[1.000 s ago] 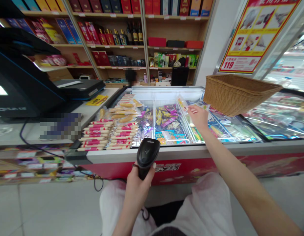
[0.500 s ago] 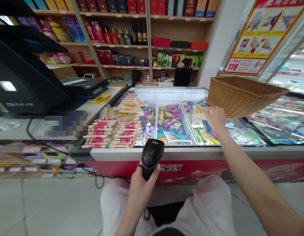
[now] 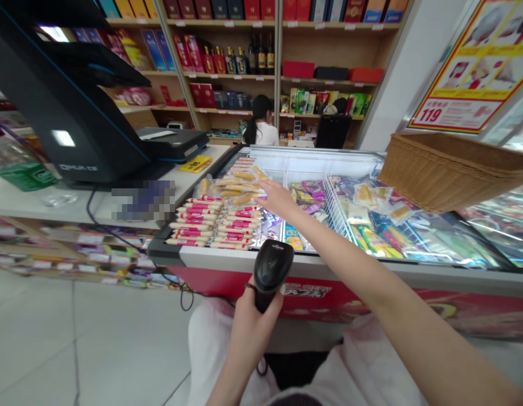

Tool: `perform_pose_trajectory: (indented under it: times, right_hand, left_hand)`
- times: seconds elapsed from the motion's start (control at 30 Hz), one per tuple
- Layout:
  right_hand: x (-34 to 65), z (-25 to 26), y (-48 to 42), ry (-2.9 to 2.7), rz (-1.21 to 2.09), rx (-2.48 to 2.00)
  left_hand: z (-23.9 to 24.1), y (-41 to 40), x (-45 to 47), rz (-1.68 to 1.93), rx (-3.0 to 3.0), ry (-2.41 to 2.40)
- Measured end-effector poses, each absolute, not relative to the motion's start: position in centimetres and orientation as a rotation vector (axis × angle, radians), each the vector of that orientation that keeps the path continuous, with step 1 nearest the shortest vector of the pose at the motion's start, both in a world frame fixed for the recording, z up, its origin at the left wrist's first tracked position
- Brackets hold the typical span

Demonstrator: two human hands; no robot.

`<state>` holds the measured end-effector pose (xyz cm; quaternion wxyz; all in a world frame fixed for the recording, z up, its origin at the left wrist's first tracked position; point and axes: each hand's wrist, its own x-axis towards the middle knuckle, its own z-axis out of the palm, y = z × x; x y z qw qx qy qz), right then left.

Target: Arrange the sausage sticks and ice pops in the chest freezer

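Left hand [image 3: 253,321] grips the scanner [image 3: 273,269] before the freezer's [image 3: 329,265] front edge. Right hand [image 3: 278,198], open and empty, touches the yellow packets [image 3: 238,189] at the freezer's left end; none is lifted yet.

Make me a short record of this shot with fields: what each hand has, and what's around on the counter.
place: shop till beside a glass-topped freezer
left hand: closed around a black scanner, held in front of the freezer
right hand: open, stretched over the freezer lid, fingertips at the packs of yellow snacks
next to them: rows of red-and-white sausage sticks
right side: wicker basket on the freezer
left side: black till screen
background: a person by the shelves
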<state>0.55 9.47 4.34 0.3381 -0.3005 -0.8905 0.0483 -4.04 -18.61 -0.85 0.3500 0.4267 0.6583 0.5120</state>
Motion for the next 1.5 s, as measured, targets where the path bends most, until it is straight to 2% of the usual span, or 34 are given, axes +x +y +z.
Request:
perform_pose_trajectory:
  times: [0.13,0.3,0.7,0.83,1.03,1.23,1.5]
  right_hand:
    - [-3.4,4.8,10.4,-2.312,0.142,-0.778]
    - [-2.8,5.6,10.3,-2.172,0.297,-0.715]
    - [10.9,3.5,8.4,-1.387,1.141,-0.776]
    - [12.6,2.8,8.3,-1.226,1.136,-0.875]
    - [12.1,2.9,7.7,-1.315,1.024,-0.816]
    - [11.6,2.6,7.4,-1.393,1.083,-0.697]
    - [11.7,2.8,7.2,-1.407,1.071,-0.751]
  left_hand:
    - [-0.9,-18.9,-4.7,1.310,1.082,1.723]
    - [-0.5,-19.0,-4.6,1.321,1.073,1.739]
    - [-0.5,-18.6,-3.0,1.320,1.113,1.707]
    - [-0.7,-18.3,-2.3,1.299,1.140,1.711]
    - [-0.6,-17.9,-1.9,1.265,1.154,1.727]
    - [-0.2,-17.6,-2.1,1.179,1.163,1.774]
    - [0.1,-17.8,-1.8,1.208,1.142,1.775]
